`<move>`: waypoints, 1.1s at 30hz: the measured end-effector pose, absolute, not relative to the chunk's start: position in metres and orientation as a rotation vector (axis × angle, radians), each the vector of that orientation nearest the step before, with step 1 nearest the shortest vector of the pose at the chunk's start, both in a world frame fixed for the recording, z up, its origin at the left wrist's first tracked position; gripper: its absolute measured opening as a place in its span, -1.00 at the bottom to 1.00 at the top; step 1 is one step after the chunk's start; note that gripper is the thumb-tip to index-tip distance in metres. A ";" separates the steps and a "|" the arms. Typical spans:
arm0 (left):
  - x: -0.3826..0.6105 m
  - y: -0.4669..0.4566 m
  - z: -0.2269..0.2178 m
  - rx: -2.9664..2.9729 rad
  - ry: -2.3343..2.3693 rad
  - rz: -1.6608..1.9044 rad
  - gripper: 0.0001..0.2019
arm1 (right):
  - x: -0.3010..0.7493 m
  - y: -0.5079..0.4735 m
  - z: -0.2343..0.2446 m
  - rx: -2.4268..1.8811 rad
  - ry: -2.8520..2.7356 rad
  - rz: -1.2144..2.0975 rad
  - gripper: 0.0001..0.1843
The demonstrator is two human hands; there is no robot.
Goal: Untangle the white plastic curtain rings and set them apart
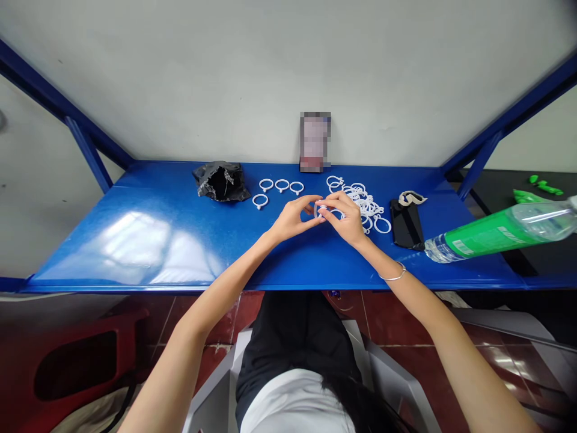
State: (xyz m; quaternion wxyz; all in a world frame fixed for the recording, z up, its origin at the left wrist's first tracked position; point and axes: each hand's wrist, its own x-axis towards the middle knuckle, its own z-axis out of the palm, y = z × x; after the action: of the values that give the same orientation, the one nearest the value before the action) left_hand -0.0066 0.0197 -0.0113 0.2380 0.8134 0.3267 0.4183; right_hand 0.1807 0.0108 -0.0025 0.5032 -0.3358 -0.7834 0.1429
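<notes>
Over the middle of the blue table (148, 234), my left hand (293, 218) and my right hand (346, 215) meet, both pinched on one white plastic ring (323, 210) held between the fingertips. A heap of several white rings (365, 201) lies just right of my right hand. To the left of my left hand, several single rings (282, 185) lie laid out apart from each other, one of them (260, 201) nearer to me.
A crumpled black plastic bag (220, 181) sits at the back left. A black phone (406, 224) lies to the right, a beige clip-like object (411, 197) behind it. A green-labelled water bottle (500, 231) lies at the right edge. A small upright card (315, 141) stands against the wall.
</notes>
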 end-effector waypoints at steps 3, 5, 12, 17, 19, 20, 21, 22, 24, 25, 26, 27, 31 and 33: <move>-0.006 0.018 -0.009 2.200 0.909 1.155 -0.48 | 0.181 0.010 0.000 -0.862 -1.843 0.402 -0.78; -0.006 0.018 -0.009 2.190 0.940 1.168 -0.47 | 0.180 0.010 0.002 -0.870 -1.811 0.420 -0.76; -0.007 0.018 -0.008 2.172 0.948 1.224 -0.50 | 0.179 0.009 0.004 -0.824 -1.746 0.449 -0.82; -0.007 0.020 -0.010 2.161 0.956 1.206 -0.51 | 0.179 0.008 0.003 -0.829 -1.739 0.443 -0.83; -0.007 0.020 -0.011 2.168 0.949 1.212 -0.51 | 0.178 0.008 0.003 -0.840 -1.737 0.456 -0.82; -0.007 0.020 -0.011 2.174 0.945 1.217 -0.51 | 0.178 0.007 0.004 -0.843 -1.734 0.465 -0.82; -0.007 0.021 -0.011 2.182 0.942 1.222 -0.51 | 0.178 0.007 0.004 -0.845 -1.731 0.474 -0.82; -0.007 0.021 -0.012 2.188 0.939 1.226 -0.51 | 0.178 0.007 0.004 -0.845 -1.729 0.482 -0.81; -0.008 0.021 -0.011 2.198 0.938 1.226 -0.51 | 0.178 0.007 0.003 -0.848 -1.725 0.489 -0.81; -0.008 0.021 -0.011 2.199 0.938 1.224 -0.51 | 0.178 0.007 0.003 -0.851 -1.723 0.488 -0.80; -0.008 0.020 -0.011 2.198 0.939 1.223 -0.51 | 0.178 0.007 0.002 -0.855 -1.722 0.485 -0.79; -0.008 0.020 -0.010 2.195 0.938 1.221 -0.52 | 0.178 0.007 0.002 -0.860 -1.722 0.481 -0.78; -0.008 0.020 -0.010 2.197 0.934 1.212 -0.52 | 0.178 0.008 0.001 -0.859 -1.728 0.458 -0.77; -0.008 0.020 -0.010 2.207 0.933 1.210 -0.54 | 0.179 0.007 0.001 -0.853 -1.735 0.445 -0.77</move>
State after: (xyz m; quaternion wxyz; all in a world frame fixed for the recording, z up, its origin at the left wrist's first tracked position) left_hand -0.0083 0.0197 -0.0099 0.2267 0.8007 0.3385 0.4392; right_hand 0.1787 0.0073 0.0013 0.5471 -0.3600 -0.7319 0.1878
